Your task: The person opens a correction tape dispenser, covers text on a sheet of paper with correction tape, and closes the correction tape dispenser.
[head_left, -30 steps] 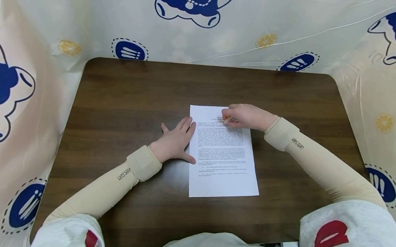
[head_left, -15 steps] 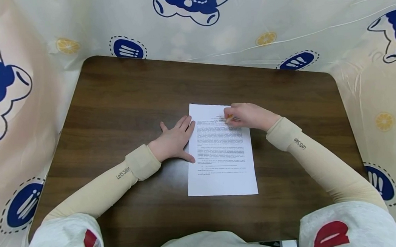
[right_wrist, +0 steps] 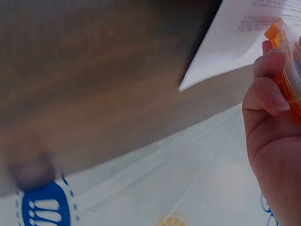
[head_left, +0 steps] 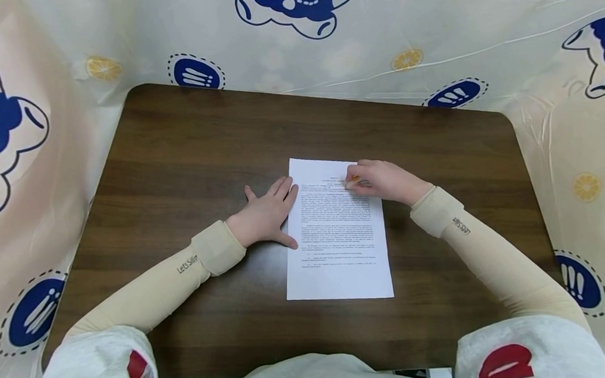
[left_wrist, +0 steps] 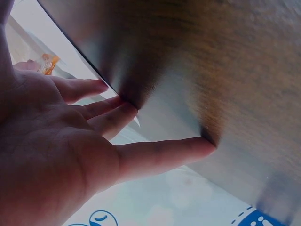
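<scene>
A printed sheet of paper lies flat on the brown table, its text upside down or too small to read. My left hand is spread at the sheet's left side, fingertips on its edge and thumb resting by it. In the left wrist view, the fingers are straight. Near the top right of the page, my right hand grips an orange and clear correction tape, its tip down by the upper lines of print. Curled fingers hide much of the correction tape, and whether its tip touches the paper is unclear.
The dark wooden table has rounded far corners. A pale curtain with blue figures and orange slices hangs round its back and sides.
My right hand has slid a short way to the right near the top of the page, still holding the correction tape. The left hand stays in place on the sheet's edge.
</scene>
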`<state>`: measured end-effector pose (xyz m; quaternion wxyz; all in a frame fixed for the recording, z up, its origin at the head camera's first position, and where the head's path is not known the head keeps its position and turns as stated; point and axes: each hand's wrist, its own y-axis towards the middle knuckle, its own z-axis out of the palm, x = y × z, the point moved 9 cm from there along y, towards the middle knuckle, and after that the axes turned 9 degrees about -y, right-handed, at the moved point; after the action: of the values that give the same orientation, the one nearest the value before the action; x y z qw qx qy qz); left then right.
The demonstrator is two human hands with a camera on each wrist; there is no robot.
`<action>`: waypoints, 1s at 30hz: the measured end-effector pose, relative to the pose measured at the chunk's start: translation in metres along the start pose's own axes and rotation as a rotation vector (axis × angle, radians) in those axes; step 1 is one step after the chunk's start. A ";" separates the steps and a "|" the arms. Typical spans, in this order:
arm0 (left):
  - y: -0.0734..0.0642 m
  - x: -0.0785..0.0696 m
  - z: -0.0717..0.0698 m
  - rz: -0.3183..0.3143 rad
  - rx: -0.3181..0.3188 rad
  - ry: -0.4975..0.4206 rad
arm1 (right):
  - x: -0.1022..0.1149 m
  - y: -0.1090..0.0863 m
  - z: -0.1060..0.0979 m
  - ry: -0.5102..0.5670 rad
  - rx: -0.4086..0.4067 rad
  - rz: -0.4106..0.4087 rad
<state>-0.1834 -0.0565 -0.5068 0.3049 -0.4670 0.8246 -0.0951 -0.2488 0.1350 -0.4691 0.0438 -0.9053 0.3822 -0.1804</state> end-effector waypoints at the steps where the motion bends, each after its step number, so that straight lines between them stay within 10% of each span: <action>1: 0.000 0.000 0.000 0.000 0.000 0.000 | -0.002 -0.001 0.001 0.025 -0.008 0.011; 30: -0.003 -0.001 -0.001 -0.004 0.009 -0.008 | -0.008 -0.010 0.008 0.195 -0.103 0.001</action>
<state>-0.1818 -0.0576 -0.5042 0.3101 -0.4675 0.8221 -0.0975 -0.2449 0.1473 -0.4764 -0.0398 -0.8844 0.3937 -0.2476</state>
